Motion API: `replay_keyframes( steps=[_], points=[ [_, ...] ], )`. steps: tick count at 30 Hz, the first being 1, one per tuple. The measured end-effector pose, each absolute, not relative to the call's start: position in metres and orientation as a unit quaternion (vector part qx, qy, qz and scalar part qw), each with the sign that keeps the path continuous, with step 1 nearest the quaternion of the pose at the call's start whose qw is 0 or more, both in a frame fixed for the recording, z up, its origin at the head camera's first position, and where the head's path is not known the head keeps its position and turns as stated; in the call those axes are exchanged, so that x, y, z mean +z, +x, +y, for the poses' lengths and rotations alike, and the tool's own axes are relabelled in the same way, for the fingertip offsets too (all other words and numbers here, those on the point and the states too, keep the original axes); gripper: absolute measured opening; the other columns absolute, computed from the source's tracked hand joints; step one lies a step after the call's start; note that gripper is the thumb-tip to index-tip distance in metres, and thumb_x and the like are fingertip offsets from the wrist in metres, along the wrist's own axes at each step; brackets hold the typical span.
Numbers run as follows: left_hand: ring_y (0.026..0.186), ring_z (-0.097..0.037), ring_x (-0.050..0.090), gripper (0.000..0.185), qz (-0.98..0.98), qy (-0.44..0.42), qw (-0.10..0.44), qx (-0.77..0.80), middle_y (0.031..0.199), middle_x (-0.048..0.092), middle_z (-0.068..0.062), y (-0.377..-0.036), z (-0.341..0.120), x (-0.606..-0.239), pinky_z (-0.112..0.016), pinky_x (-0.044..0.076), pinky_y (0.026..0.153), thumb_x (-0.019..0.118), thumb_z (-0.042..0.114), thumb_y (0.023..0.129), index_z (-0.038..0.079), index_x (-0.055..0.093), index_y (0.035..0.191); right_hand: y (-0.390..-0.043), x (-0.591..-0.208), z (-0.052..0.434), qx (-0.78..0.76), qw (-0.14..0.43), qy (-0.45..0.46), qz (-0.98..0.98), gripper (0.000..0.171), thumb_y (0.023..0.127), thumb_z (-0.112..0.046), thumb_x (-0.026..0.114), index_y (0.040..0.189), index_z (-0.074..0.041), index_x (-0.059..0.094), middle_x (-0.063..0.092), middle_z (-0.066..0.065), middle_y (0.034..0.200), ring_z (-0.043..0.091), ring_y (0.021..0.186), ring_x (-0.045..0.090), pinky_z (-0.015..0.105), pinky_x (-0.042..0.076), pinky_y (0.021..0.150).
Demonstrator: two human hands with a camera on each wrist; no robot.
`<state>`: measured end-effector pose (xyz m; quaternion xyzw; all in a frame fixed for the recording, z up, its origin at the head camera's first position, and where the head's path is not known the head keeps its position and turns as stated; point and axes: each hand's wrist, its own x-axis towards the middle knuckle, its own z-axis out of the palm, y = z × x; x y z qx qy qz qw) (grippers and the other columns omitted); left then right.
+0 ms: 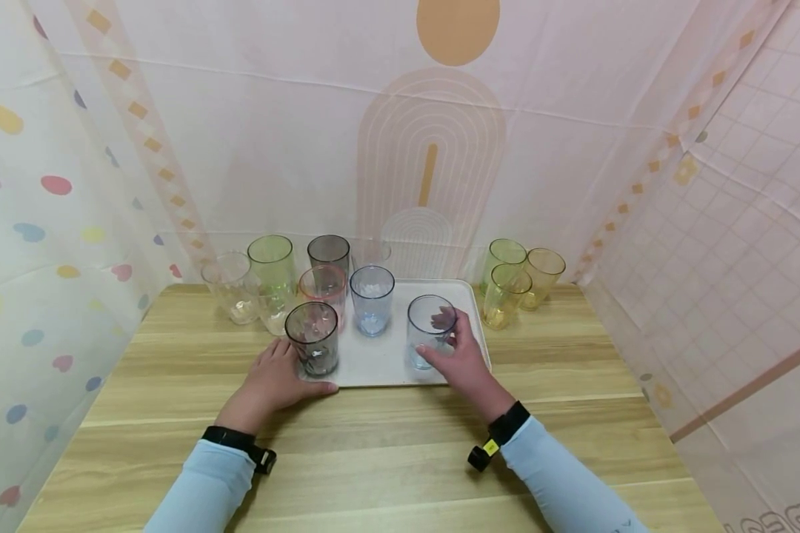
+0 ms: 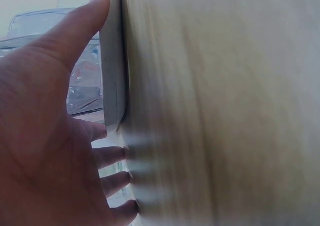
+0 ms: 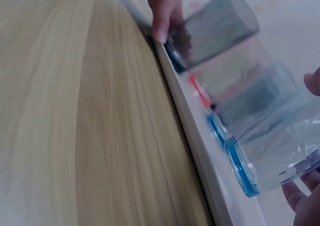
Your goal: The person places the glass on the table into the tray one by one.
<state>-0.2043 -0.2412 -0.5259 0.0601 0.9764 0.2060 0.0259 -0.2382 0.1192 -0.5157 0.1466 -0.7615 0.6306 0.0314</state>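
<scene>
My right hand point(image 1: 470, 366) holds a clear bluish drinking glass point(image 1: 425, 333), upright over the right part of a white tray point(image 1: 373, 366). In the right wrist view its thick blue base point(image 3: 241, 168) is close to the tray; whether it touches I cannot tell. My left hand point(image 1: 273, 381) rests at the tray's front left corner, thumb along the front edge and fingers spread on the left side, as the left wrist view shows. Beside it, a dark grey glass point(image 1: 315, 352) stands on the tray. A light blue glass point(image 1: 372, 307) and a pink-rimmed glass point(image 1: 323, 285) stand between the hands.
Behind and to the left stand a green glass point(image 1: 271, 266), another grey glass point(image 1: 329, 252) and several clear ones, partly overlapping. Right of the tray are a green glass point(image 1: 507, 252) and two yellowish glasses. A patterned cloth point(image 1: 280, 148) hangs behind the wooden table point(image 1: 387, 459).
</scene>
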Motion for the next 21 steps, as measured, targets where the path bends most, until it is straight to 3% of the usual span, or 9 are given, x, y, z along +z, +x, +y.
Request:
replay_keyframes(
  steps=[14,21],
  points=[
    [0.147,-0.059,0.042,0.13,0.976,0.065,0.013,0.207,0.15,0.053,-0.033,-0.204,-0.243,-0.527,-0.073,0.036,0.122,0.086,0.082,0.076,-0.015,0.046,0.154,-0.239,-0.52,0.057,0.62,0.0,0.198,-0.759,0.081,0.092,-0.017,0.092,0.154,-0.002,0.041,0.054,0.024,0.152,0.03,0.142,0.053,0.057,0.043,0.12],
    [0.149,-0.06,0.039,0.135,0.976,0.063,0.024,0.205,0.153,0.051,-0.033,-0.206,-0.243,-0.528,-0.074,0.035,0.123,0.084,0.086,0.075,-0.014,0.044,0.156,-0.239,-0.524,0.035,0.606,0.002,0.206,-0.768,0.083,0.092,-0.021,0.094,0.155,-0.008,0.042,0.052,0.01,0.148,0.023,0.139,0.052,0.052,0.046,0.121]
  ],
)
